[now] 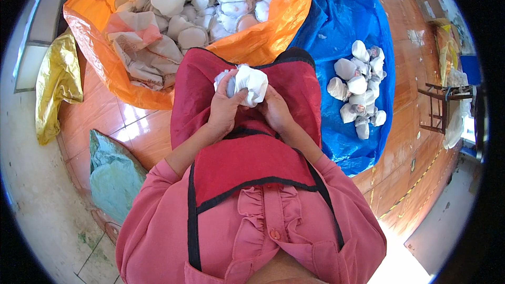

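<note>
My left hand [223, 110] and my right hand [275, 109] are both closed on a white bundle [251, 83] above my lap. It looks soft, made of thin white pieces folded or stacked together; its exact kind is unclear. The left fingers and thumb wrap its left side, and the right fingers press its lower right side, partly hidden behind it. Beyond my knees, a large orange sack [292, 13] lies open, full of loose white oval pads [168, 1]. To the right, similar tied-looking white bundles [357, 85] lie in a pile on a blue sheet or sack [336, 21].
A red apron [252, 165] covers my lap. On the left are a yellow sack [58, 84] by the wall and a greenish sack [113, 179] on the tiled floor [415, 110]. A wooden stool or rack [439, 106] and a cardboard box [428, 5] stand far right.
</note>
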A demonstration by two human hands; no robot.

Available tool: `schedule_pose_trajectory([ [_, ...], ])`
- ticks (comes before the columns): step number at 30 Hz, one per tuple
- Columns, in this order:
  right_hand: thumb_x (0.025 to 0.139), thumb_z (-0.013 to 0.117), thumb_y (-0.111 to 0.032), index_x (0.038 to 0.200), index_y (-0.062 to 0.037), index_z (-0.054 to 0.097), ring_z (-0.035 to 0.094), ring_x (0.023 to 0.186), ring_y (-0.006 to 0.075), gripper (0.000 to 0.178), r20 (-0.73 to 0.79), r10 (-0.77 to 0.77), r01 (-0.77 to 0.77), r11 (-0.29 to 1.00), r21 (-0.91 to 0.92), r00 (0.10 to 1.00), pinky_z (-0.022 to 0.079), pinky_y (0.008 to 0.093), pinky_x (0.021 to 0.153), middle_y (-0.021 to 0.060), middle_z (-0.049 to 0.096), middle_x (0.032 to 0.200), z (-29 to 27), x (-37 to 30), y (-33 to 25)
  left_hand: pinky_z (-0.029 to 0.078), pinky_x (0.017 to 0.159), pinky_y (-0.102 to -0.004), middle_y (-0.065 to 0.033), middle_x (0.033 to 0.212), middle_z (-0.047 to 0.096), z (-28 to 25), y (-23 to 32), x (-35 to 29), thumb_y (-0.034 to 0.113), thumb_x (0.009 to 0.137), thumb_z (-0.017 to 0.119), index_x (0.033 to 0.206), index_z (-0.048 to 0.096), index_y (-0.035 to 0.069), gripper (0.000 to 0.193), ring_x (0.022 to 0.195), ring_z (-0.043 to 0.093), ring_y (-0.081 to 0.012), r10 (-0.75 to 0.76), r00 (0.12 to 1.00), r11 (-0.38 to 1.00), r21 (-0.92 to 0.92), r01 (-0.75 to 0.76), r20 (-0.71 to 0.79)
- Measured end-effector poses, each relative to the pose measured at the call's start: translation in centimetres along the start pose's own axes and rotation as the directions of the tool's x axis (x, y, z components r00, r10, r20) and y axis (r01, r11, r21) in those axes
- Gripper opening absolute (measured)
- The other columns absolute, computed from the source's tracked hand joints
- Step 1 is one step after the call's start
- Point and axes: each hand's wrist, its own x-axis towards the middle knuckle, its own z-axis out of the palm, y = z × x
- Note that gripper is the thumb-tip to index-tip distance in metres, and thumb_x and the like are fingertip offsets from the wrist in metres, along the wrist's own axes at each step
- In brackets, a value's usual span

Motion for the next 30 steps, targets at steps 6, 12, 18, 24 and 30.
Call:
schedule_pose_trajectory([
  [6,0.100,0.049,-0.023,0.103,-0.0071,0.053,0.059,0.088,0.0159,0.016,0.073,-0.036,0.038,0.999,-0.030,0.997,0.050,0.0317,0.083,0.0044,0.060,0.098,-0.5,-0.1,0.0,0.056,0.061,-0.0277,-0.0074,0.119,0.055,0.1,1.5,-0.9,-0.002,0.090,0.059,0.136,0.043,0.014,0.051,0.094,0.061,-0.0176,-0.174,0.985,0.984,0.047,0.174,0.009],
  [12,0.100,0.049,-0.021,0.098,-0.0061,0.054,0.058,0.085,0.0144,0.016,-0.031,0.006,-0.006,1.000,-0.002,1.000,0.049,0.0293,0.079,0.0035,0.060,0.092,-1.1,0.2,0.4,0.053,0.055,-0.0230,-0.0063,0.117,0.055,0.3,2.3,-0.8,0.003,0.092,0.058,0.130,0.042,0.019,0.045,0.091,0.061,-0.0180,-0.334,0.942,0.930,-0.171,0.325,-0.023],
  [18,0.099,0.050,-0.021,0.095,-0.0053,0.055,0.054,0.081,0.0103,0.017,-0.097,-0.014,-0.019,0.941,-0.338,0.995,0.046,0.0262,0.073,0.0013,0.058,0.088,-2.5,1.4,2.1,0.046,0.051,-0.0194,-0.0042,0.120,0.054,-1.1,1.8,-0.3,0.006,0.095,0.053,0.129,0.045,0.024,0.039,0.092,0.058,-0.0175,-0.456,0.889,0.819,-0.376,0.433,0.029],
  [24,0.098,0.051,-0.017,0.094,-0.0051,0.054,0.054,0.080,0.0101,0.013,-0.035,-0.140,0.114,0.910,-0.399,0.990,0.047,0.0261,0.072,0.0010,0.058,0.088,-1.6,1.5,2.2,0.036,0.043,-0.0164,-0.0034,0.118,0.055,-1.6,2.5,-0.2,0.003,0.092,0.054,0.133,0.044,0.023,0.047,0.085,0.057,-0.0123,-0.464,0.832,0.691,-0.464,0.555,0.303],
  [30,0.098,0.049,-0.013,0.098,-0.0052,0.053,0.055,0.085,0.0097,0.008,-0.004,-0.353,0.336,0.895,-0.291,0.936,0.047,0.0256,0.076,0.0014,0.058,0.095,0.3,0.1,1.4,0.031,0.042,-0.0160,-0.0003,0.117,0.056,-0.5,3.3,-0.2,0.002,0.089,0.058,0.141,0.041,0.023,0.059,0.074,0.054,-0.0079,-0.415,0.870,0.886,-0.101,0.453,0.267],
])
